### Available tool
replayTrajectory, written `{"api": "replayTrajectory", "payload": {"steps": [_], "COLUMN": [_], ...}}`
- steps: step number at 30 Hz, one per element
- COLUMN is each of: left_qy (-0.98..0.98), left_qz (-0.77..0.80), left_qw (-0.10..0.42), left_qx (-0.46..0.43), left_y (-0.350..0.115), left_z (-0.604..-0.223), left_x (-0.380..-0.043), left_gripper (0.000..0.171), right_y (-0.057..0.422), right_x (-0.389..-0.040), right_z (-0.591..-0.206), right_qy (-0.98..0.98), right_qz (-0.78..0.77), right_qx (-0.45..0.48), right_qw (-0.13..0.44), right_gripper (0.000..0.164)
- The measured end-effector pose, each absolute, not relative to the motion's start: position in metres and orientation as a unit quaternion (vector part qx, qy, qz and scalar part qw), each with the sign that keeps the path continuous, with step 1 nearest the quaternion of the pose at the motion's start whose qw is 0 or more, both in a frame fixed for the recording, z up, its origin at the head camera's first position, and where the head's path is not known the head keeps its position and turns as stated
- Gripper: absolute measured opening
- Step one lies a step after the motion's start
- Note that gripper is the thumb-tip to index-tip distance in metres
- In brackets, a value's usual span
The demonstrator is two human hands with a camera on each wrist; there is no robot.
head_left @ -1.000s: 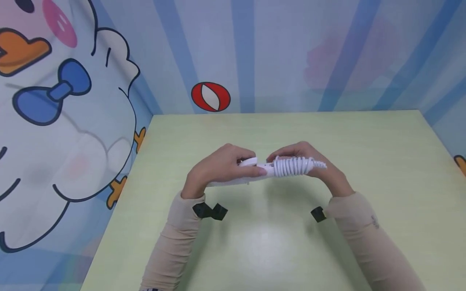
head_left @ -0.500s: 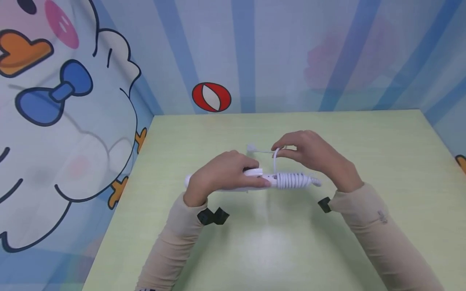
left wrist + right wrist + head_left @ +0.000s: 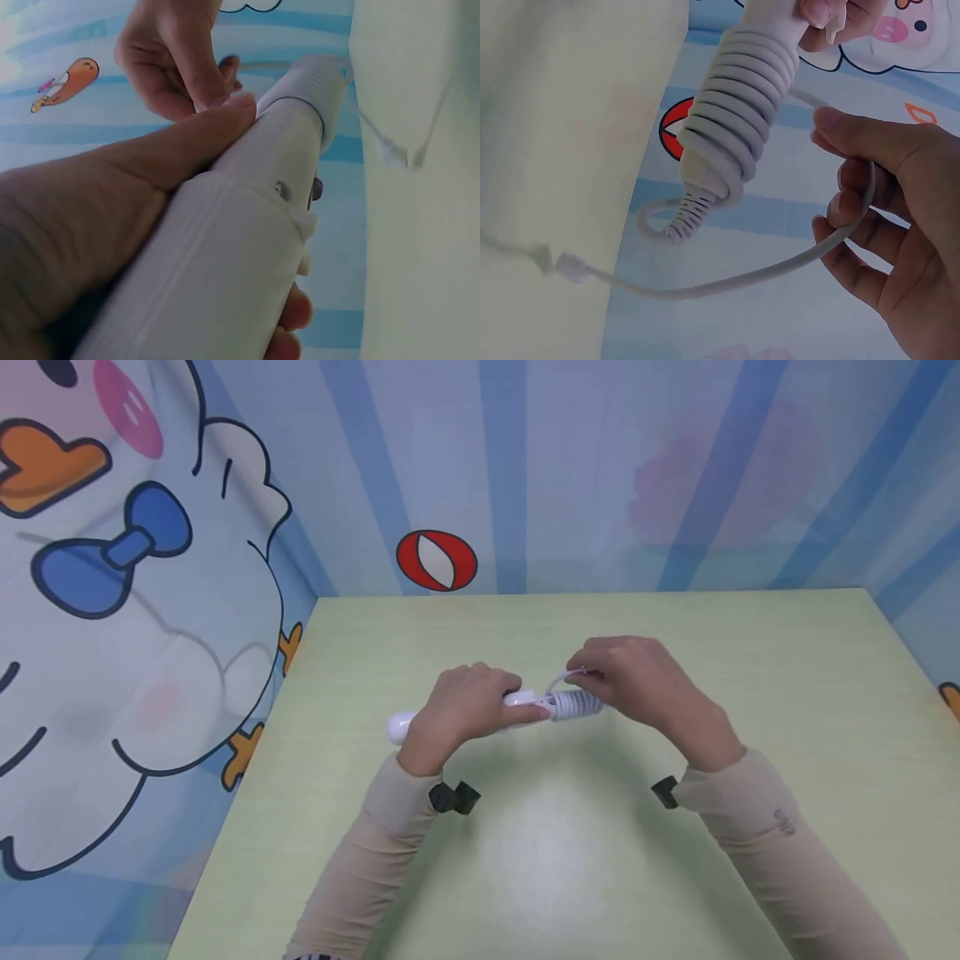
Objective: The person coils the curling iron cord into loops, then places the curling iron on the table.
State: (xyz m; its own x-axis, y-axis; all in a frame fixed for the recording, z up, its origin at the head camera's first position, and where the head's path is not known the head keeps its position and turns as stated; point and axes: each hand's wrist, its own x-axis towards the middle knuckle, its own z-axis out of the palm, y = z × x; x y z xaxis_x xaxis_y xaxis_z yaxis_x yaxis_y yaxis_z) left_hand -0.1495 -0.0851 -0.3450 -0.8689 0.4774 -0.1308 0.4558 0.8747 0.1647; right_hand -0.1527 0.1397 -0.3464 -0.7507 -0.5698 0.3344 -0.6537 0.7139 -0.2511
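My left hand [image 3: 468, 710] grips a white, wand-like appliance that looks like a curling iron [image 3: 225, 240], its rounded end [image 3: 401, 727] pointing left, above the table. White cord [image 3: 731, 105] is wound in several turns round the handle's right end, beside a ribbed cord sleeve [image 3: 690, 216]. With fingers curled, my right hand [image 3: 637, 681] holds a loose length of the cord [image 3: 742, 281] near the coil. That length runs through the fingers in the right wrist view and ends in a hanging plug [image 3: 571, 268]. The plug is hidden in the head view.
A pale green table [image 3: 540, 860] lies under both hands. Behind it stands a blue striped wall [image 3: 570, 477] with a printed red ball [image 3: 437, 561]. A cartoon bird figure [image 3: 150, 652] covers the left wall.
My right hand has drawn a length of cord out behind the handle, then come down and forward over the coil's right end. The left hand keeps its grip, shifting slightly.
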Motion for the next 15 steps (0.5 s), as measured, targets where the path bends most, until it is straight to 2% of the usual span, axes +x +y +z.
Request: {"api": "replayTrajectory", "payload": {"steps": [7,15], "left_qy": [0.976,0.98], "left_qz": [0.087,0.149], "left_qw": [0.064,0.003], "left_qx": [0.188,0.133], "left_y": [-0.085,-0.085], "left_z": [-0.354,-0.355], "left_x": [-0.157,-0.16], "left_gripper": [0.049,0.049], "right_y": [0.133,0.123], "right_x": [-0.145,-0.139], "right_z": [-0.352,-0.36], "right_qy": [-0.925,-0.924], "right_qz": [0.182,0.263], "right_qx": [0.316,0.27], "right_qw": [0.108,0.068], "right_gripper": [0.015,0.022]}}
